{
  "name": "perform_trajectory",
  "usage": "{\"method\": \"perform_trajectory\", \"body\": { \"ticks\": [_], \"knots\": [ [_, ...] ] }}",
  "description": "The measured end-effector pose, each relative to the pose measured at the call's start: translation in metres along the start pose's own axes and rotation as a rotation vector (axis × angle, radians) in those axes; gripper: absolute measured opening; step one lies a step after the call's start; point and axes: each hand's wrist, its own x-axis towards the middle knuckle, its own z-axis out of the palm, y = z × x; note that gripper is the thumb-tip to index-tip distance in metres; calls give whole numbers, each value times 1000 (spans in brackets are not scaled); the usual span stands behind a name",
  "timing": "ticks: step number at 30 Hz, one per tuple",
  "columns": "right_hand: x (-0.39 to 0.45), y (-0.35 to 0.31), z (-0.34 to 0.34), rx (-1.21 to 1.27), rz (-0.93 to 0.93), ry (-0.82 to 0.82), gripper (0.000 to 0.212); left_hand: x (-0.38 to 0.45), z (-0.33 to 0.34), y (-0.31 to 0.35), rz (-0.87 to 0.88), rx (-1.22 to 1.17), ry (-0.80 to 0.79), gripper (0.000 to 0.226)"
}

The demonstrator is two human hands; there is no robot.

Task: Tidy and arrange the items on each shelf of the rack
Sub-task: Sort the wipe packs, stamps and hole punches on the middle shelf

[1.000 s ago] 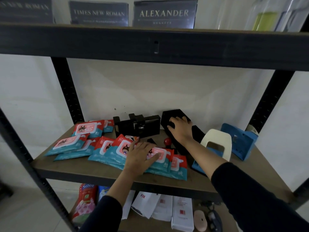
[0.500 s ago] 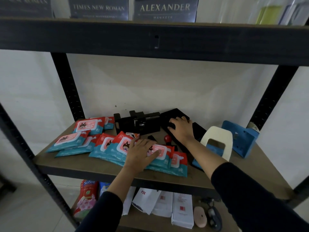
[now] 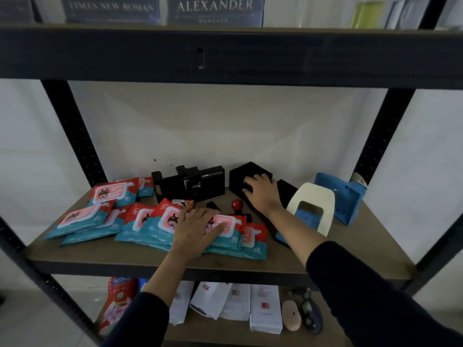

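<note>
Several red-and-teal wet-wipe packs (image 3: 147,221) lie overlapping across the left and middle of the middle shelf (image 3: 112,256). My left hand (image 3: 198,229) rests flat on the rightmost packs with its fingers spread. My right hand (image 3: 260,194) reaches to the back, fingers curled over a black block (image 3: 250,169) that leans near the wall. A black tape-dispenser-like object (image 3: 193,184) stands left of that block. A small red knob (image 3: 236,204) sits between my hands.
A cream bookend (image 3: 318,194) and a blue one (image 3: 348,196) stand at the shelf's right. The upper shelf beam (image 3: 225,53) hangs low overhead, with name plates (image 3: 215,8) on it. Below are white paper packets (image 3: 265,306) and a red pouch (image 3: 117,304).
Both hands stay where they were; only the view has shifted slightly.
</note>
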Motion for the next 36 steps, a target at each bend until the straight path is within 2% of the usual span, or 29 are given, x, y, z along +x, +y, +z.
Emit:
{"method": "perform_trajectory", "body": {
  "ticks": [3, 5, 8, 11, 15, 19, 23, 27, 30, 33, 36],
  "knots": [
    [2, 8, -3, -24, -5, -21, 37, -1, -2, 1, -5, 20, -20, 69],
    [3, 10, -7, -83, -19, -26, 38, 0, -3, 2, -11, 27, -31, 67],
    [9, -1, -16, -141, 19, 94, 41, -2, -3, 4, -19, 4, -11, 65],
    [26, -27, -28, -15, -43, 164, 36, -5, -2, 6, -63, 5, 41, 60],
    [61, -65, -32, 156, -199, -70, 39, -14, -5, 5, -128, 48, 118, 55],
    [98, -93, -29, 210, -140, -324, 57, -20, -8, 1, -130, 67, 90, 54],
    [113, -115, -15, 301, -79, -508, 69, -24, -5, 1, -135, 39, 115, 53],
    [115, -118, -5, 346, -105, -589, 57, -27, -5, 0, -154, 18, 134, 51],
    [114, -113, -19, 390, -159, -656, 56, -26, -5, -1, -154, 18, 133, 51],
    [108, -107, -21, 318, -188, -608, 44, -26, -5, 0, -167, 18, 125, 52],
    [95, -103, -11, 200, -182, -414, 51, -27, -5, 0, -185, 11, 114, 52]
  ]
}}
